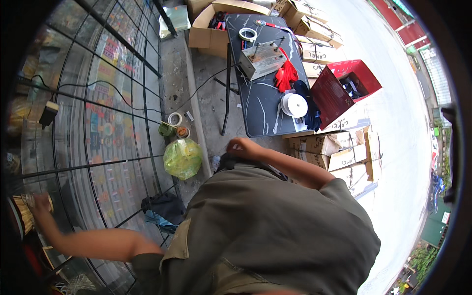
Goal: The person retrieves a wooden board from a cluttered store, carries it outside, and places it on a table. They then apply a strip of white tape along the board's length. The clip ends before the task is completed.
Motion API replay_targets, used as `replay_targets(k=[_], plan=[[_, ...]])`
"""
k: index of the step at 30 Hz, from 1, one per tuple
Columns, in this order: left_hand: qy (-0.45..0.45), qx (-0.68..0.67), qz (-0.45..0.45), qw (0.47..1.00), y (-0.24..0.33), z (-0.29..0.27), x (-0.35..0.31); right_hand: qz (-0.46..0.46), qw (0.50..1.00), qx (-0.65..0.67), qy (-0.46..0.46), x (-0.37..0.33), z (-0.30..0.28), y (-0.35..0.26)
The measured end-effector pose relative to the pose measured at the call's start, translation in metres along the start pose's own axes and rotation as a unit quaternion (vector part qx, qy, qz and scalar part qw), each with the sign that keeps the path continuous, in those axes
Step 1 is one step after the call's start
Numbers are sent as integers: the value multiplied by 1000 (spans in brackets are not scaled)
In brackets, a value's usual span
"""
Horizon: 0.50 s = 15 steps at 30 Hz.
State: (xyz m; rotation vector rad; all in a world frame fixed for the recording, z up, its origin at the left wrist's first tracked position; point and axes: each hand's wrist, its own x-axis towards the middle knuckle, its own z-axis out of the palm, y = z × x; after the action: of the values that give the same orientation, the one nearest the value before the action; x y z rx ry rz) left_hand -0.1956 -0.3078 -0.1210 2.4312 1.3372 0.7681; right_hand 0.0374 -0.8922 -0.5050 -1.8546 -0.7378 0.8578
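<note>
At the far left my left arm stretches out through or past the black wire grid. My left hand (42,201) is smeared by motion beside a straw-coloured bristly bundle (23,214); whether it touches the bundle cannot be made out. In front of my waist, my right hand (242,147) has its fingers curled in. Whatever it holds, if anything, is hidden. Just beyond it stands a black marble-patterned table (255,115) with a metal box (263,60), a white spool (294,105), a roll of tape (248,34) and a red ribbon bundle (286,73).
The black wire grid (88,164) runs along my left. By the kerb lie a yellow-green plastic bag (182,158), another tape roll (174,119) and a dark bag (164,206). An open red box (334,93) and several cardboard cartons (307,143) flank the table. A cable (118,98) crosses the grid.
</note>
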Motion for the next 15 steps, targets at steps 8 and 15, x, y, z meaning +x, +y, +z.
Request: replay_targets(k=[8,15], plan=[[-366,-319,338,806,225,311,-323,-32,992,-22,116,-71,-32,18],[-365,-320,358,798,358,540,-359,60,987,-109,99,-199,-56,58]])
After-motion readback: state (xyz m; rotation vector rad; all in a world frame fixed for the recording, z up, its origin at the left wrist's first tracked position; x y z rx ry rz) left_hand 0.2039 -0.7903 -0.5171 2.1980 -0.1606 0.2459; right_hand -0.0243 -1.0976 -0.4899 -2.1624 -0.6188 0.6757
